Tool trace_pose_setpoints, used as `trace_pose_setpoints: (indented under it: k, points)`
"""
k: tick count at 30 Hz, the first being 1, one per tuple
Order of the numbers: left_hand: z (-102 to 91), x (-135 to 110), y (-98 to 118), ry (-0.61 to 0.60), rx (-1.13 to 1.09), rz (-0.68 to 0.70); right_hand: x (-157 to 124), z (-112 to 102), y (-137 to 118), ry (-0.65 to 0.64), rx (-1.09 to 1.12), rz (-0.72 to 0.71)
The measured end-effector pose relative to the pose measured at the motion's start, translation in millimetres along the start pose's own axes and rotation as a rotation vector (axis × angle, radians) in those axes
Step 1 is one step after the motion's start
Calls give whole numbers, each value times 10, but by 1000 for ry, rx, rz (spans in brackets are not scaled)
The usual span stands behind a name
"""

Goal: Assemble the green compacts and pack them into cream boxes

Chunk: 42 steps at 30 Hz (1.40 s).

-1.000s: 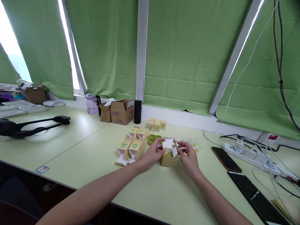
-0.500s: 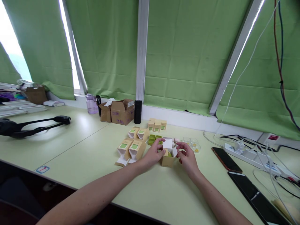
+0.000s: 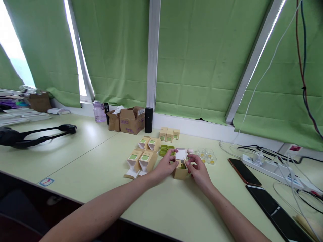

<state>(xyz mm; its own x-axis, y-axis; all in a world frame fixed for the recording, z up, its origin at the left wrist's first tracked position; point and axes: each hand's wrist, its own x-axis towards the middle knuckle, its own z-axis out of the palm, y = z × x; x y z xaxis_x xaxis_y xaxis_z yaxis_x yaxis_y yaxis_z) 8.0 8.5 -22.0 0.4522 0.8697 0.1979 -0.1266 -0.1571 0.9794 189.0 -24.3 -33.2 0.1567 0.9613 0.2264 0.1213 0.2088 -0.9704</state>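
Open carton [image 3: 180, 174]: it is standing upright on the table [image 3: 106, 158], lying directly right of the left hand [image 3: 166, 168] and directly left of the right hand [image 3: 199, 171], both being about equally near. Its white lid [image 3: 180, 153] is rising from the side away from the person. The left hand is gripping the carton's left side, thumb and fingers spaced around it. The right hand is meeting the right upper edge, thumb and forefinger close together; whether they are clamping a flap cannot be told at this scale. The carton is containing a green object [image 3: 183, 166]. Beyond the left hand, a green compartmented tray [image 3: 163, 150] is resting; beyond the right hand, a clear tray [image 3: 208, 155] is holding yellow pieces [image 3: 212, 162]. Left of the left hand, four tan cartons [image 3: 151, 161] are showing white interiors.
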Motion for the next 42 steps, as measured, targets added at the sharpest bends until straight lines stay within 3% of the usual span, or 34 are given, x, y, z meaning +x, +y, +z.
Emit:
trace_pose_setpoints:
  k: [24, 31, 36, 42]
  points:
    - [14, -14, 30, -4, 24, 3, 25, 34, -74, -69, -56, 61]
    - [15, -45, 88, 64, 152, 36, 39, 36, -33, -56, -38, 40]
    - [8, -29, 34, 47, 175, 36, 49, 39, -7, -51, -51, 21]
    - [19, 10, 36, 44, 214, 156, 46, 23, 18, -42, -81, -32]
